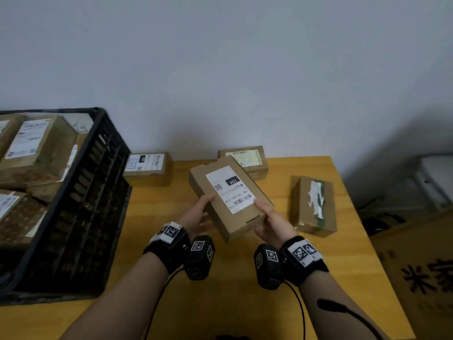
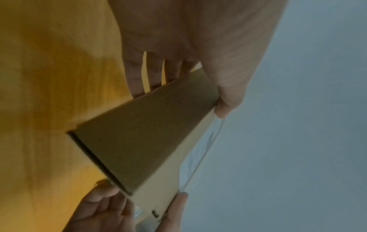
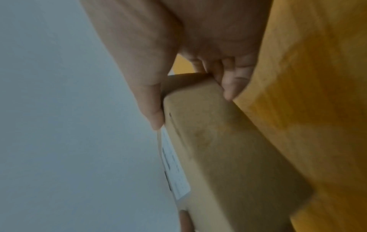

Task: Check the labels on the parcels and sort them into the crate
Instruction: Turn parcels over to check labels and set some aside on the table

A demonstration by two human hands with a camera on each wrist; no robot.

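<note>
Both hands, left hand [image 1: 196,213] and right hand [image 1: 272,220], grip a cardboard parcel [image 1: 229,196] above the table [image 1: 245,303], its white label [image 1: 230,188] reading "15H"; black crate [image 1: 81,204] stands left.

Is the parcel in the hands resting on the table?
No, both hands hold the parcel lifted above the table, label facing up.

I count one parcel [image 1: 229,196] held up in my two hands, left hand [image 1: 197,214] and right hand [image 1: 270,223], and three more parcels on the surface [image 1: 343,266]: one [image 1: 147,169] at 11 o'clock from it, one [image 1: 247,159] at 12 o'clock, one [image 1: 313,206] at 3 o'clock. There is one black crate [image 1: 98,192] at 9 o'clock, with at least four parcels in it, of which the largest [image 1: 36,150] lies on top.
</note>
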